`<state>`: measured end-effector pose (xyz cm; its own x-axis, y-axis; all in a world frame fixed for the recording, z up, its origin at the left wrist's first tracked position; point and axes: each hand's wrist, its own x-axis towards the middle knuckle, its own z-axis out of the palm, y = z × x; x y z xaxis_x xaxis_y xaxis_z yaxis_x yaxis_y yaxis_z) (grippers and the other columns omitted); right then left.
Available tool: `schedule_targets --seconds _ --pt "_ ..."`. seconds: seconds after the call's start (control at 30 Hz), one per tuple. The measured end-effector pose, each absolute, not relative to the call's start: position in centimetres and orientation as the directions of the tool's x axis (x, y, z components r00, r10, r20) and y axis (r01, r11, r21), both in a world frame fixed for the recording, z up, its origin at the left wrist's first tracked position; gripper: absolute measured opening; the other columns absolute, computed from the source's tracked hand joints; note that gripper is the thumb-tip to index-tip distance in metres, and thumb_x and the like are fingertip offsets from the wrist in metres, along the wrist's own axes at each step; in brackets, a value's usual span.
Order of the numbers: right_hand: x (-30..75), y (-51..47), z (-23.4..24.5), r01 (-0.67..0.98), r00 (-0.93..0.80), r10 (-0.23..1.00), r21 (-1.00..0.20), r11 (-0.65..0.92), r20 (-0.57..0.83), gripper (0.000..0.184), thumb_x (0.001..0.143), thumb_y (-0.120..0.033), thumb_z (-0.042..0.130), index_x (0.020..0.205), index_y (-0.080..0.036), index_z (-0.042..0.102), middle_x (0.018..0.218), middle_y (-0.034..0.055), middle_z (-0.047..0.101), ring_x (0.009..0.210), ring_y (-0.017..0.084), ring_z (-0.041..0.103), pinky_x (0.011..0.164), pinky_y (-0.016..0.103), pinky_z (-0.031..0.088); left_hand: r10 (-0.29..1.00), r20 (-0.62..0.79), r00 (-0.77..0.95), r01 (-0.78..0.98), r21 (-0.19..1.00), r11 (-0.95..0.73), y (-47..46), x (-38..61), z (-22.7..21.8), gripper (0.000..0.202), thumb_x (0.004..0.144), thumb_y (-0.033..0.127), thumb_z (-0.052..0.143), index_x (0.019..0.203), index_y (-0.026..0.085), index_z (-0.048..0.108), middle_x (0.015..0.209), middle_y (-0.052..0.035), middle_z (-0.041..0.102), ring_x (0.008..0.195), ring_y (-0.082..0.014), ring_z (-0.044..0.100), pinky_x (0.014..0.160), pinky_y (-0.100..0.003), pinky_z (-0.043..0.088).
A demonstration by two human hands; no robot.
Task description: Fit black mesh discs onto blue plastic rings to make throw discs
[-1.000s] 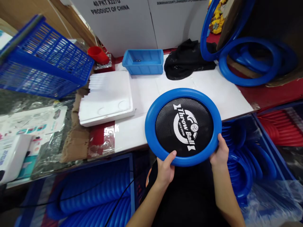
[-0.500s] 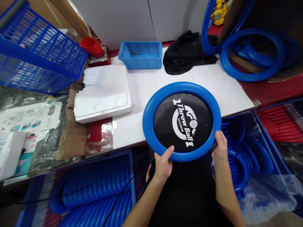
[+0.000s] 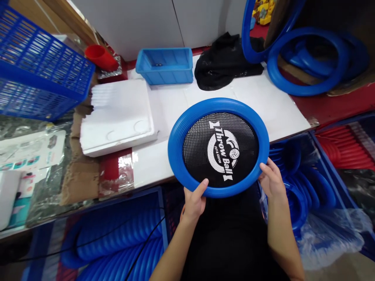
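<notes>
A round throw-and-catch disc (image 3: 191, 156) with a blue plastic rim and black mesh printed "Throw Ball" is held over the front edge of the white-topped table. My left hand (image 3: 194, 201) pinches its lower left rim, thumb on top and fingers underneath. At the lower right, my right hand (image 3: 272, 178) grips the rim, its thumb on the edge and the fingers partly hidden behind. Behind the disc lies a pile of black mesh (image 3: 215, 64). Loose blue rings (image 3: 307, 89) lean and lie at the back right.
A light blue bin (image 3: 168, 74) stands at the back beside a white foam block (image 3: 117, 117). At left are a blue basket (image 3: 47, 58) and a red cup (image 3: 101, 57). Below the table, crates hold stacked blue rings (image 3: 117, 234), blue parts (image 3: 313, 187) and red parts (image 3: 340, 148).
The view has shifted slightly, so most things on the table appear farther left. Both hands keep hold of the disc, the right thumb slightly nearer the rim's outer edge.
</notes>
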<state>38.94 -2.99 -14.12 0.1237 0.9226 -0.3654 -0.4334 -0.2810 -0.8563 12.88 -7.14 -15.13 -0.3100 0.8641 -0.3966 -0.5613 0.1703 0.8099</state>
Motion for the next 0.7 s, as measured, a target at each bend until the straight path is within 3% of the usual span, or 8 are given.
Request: schedule_targets --seconds 0.17,0.27,0.37,0.43,0.5,0.57,0.63,0.7 --pt "38.6 -1.8 -14.3 -0.337 0.217 0.923 -0.911 -0.237 -0.319 0.046 0.089 -0.052 0.085 0.126 -0.026 0.074 0.103 0.0018 0.080 0.080 0.018 0.073 0.075 0.031 0.062 0.877 -0.381 -0.294 -0.519 0.834 0.188 -7.2 13.0 -15.5 0.074 0.076 0.033 0.096 0.144 0.023 0.071 0.132 -0.0102 0.079 0.131 -0.0327 0.073 0.118 -0.046 0.057" --pt "39.4 -0.6 -13.2 -0.120 0.299 0.934 -0.979 -0.167 -0.196 0.041 0.090 -0.052 0.084 0.119 -0.025 0.074 0.102 0.0022 0.078 0.088 0.020 0.073 0.081 0.032 0.062 0.895 -0.357 -0.265 -0.441 0.871 0.217 -7.5 11.9 -16.0 0.069 0.075 0.037 0.096 0.138 0.020 0.073 0.127 -0.0112 0.080 0.131 -0.0328 0.073 0.118 -0.046 0.057" --pt "40.9 0.1 -11.1 0.154 0.271 0.963 -0.988 -0.031 0.012 0.058 0.091 -0.049 0.084 0.141 -0.026 0.066 0.124 0.0079 0.076 0.112 0.027 0.073 0.098 0.043 0.062 0.917 -0.278 -0.284 -0.194 0.954 0.229 -7.9 9.3 -16.0 0.068 0.069 0.038 0.098 0.129 0.015 0.075 0.120 -0.0121 0.080 0.125 -0.0339 0.074 0.115 -0.047 0.058" --pt "41.9 0.3 -8.8 0.321 0.204 0.957 -0.938 0.134 0.207 0.071 0.092 -0.045 0.084 0.155 -0.029 0.056 0.145 0.0117 0.068 0.131 0.032 0.067 0.112 0.053 0.057 0.944 -0.210 -0.256 0.035 0.973 0.226 -8.0 7.3 -15.3 0.063 0.068 0.036 0.099 0.122 0.014 0.076 0.113 -0.0115 0.081 0.112 -0.0319 0.077 0.103 -0.043 0.063" --pt "42.5 0.4 -5.7 0.470 0.081 0.911 -0.821 0.322 0.404 0.074 0.092 -0.039 0.083 0.159 -0.032 0.052 0.158 0.0121 0.059 0.146 0.037 0.058 0.123 0.060 0.049 0.982 -0.161 -0.097 0.218 0.960 0.179 -7.7 5.7 -13.9 0.041 0.073 0.034 0.094 0.105 0.014 0.077 0.095 -0.0071 0.079 0.088 -0.0244 0.075 0.082 -0.034 0.063" --pt "42.4 0.4 -2.2 0.563 -0.150 0.851 -0.665 0.491 0.503 0.076 0.092 -0.032 0.084 0.161 -0.033 0.052 0.159 0.0116 0.059 0.150 0.039 0.054 0.127 0.064 0.044 0.978 -0.131 0.161 0.327 0.942 0.072 -7.1 4.9 -12.0 0.020 0.083 0.030 0.085 0.085 0.016 0.071 0.077 -0.0009 0.069 0.069 -0.0152 0.063 0.067 -0.026 0.054" --pt "41.8 0.4 1.1 0.581 -0.452 0.770 -0.507 0.637 0.450 0.069 0.094 -0.031 0.083 0.157 -0.032 0.056 0.155 0.0120 0.062 0.148 0.039 0.055 0.125 0.063 0.046 0.923 -0.118 0.367 0.379 0.925 -0.033 -6.3 4.7 -9.9 0.020 0.088 0.024 0.076 0.075 0.016 0.064 0.070 0.0026 0.060 0.064 -0.0105 0.054 0.063 -0.022 0.045" --pt "40.9 0.5 3.5 0.551 -0.669 0.676 -0.406 0.730 0.307 0.059 0.099 -0.031 0.077 0.155 -0.028 0.058 0.152 0.0140 0.064 0.145 0.038 0.057 0.121 0.060 0.051 0.882 -0.120 0.455 0.412 0.907 -0.089 -5.7 4.9 -8.1 0.014 0.089 0.019 0.071 0.078 0.016 0.065 0.072 0.0038 0.060 0.066 -0.0093 0.052 0.064 -0.021 0.041"
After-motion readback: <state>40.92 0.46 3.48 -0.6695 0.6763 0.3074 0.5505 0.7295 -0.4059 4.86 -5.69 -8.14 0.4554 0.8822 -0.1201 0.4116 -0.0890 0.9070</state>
